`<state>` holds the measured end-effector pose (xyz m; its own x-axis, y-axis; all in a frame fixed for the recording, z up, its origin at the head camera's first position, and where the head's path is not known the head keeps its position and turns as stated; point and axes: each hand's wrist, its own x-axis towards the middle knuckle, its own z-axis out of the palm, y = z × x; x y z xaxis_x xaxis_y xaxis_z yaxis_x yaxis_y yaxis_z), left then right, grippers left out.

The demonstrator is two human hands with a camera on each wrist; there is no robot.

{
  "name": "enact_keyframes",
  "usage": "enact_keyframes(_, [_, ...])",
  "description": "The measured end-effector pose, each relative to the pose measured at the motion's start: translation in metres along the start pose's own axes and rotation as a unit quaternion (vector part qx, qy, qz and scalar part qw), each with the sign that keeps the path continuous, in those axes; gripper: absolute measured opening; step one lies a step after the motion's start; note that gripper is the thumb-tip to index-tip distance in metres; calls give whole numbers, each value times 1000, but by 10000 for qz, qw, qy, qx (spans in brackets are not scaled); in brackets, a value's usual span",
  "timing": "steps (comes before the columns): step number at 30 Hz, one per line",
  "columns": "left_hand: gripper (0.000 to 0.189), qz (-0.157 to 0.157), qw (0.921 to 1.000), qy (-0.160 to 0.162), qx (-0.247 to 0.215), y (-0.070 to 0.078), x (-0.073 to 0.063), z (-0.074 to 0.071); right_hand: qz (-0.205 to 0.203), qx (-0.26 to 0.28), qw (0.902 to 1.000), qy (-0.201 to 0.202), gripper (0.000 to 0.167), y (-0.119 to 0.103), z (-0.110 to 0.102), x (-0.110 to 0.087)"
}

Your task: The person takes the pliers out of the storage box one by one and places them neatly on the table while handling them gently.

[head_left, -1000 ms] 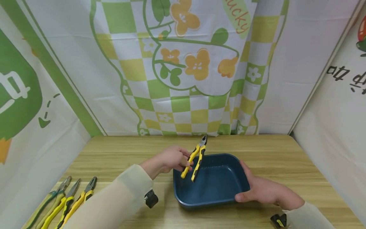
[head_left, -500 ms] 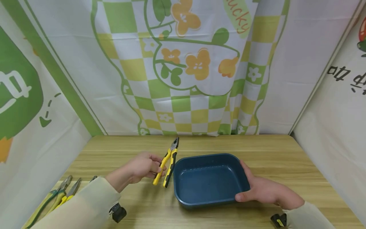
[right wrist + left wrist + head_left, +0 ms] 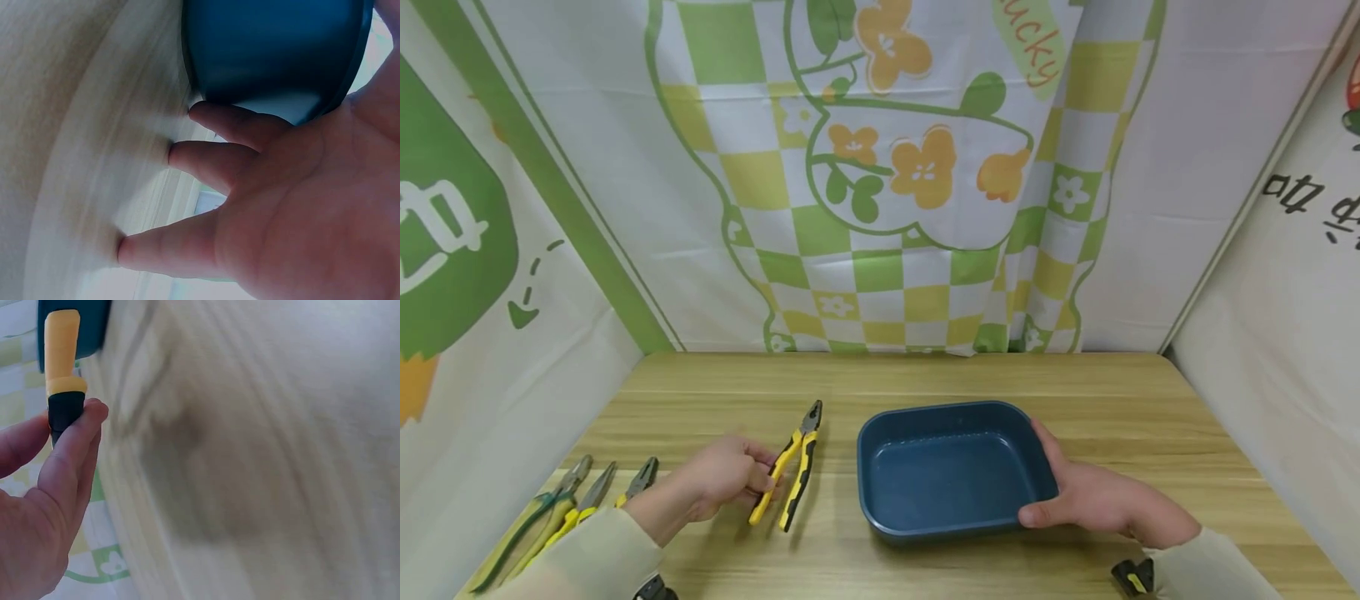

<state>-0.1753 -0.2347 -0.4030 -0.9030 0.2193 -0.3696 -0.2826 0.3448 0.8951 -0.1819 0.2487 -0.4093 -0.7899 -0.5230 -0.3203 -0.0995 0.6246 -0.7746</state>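
My left hand (image 3: 730,475) pinches one handle of a pair of yellow-and-black combination pliers (image 3: 800,482) between thumb and fingers. The handles are spread, and the metal nose points away from me. In the left wrist view a yellow handle end (image 3: 62,347) sticks up past the fingertips. A dark blue rectangular container (image 3: 955,479) stands to the right, with bare floor inside. My right hand (image 3: 1101,500) holds its right end, thumb at the near corner and fingers along the far side. In the right wrist view several fingers (image 3: 175,247) reach down to the table beside the container.
Several pliers lie in a row at the table's left: green-handled pliers (image 3: 523,533), yellow-handled long-nose pliers (image 3: 598,492) and another pair (image 3: 643,477), partly behind the left sleeve. A patterned curtain (image 3: 880,275) closes off the back of the wooden table (image 3: 1105,383).
The left hand has carried the combination pliers from over the container leftward and nearer, to a place low above the table. The right hand and the container have stayed put.
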Motion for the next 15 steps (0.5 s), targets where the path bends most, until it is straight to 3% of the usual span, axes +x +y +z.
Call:
enact_keyframes(7, [33, -241, 9976, 546, 346, -16, -2, 7, 51, -67, 10000, 13, 127, -1, 0, 0])
enact_keyframes(15, [28, -329, 9924, 921, 750, -14, -2, 13, -11, -76, 10000, 11, 127, -1, 0, -1])
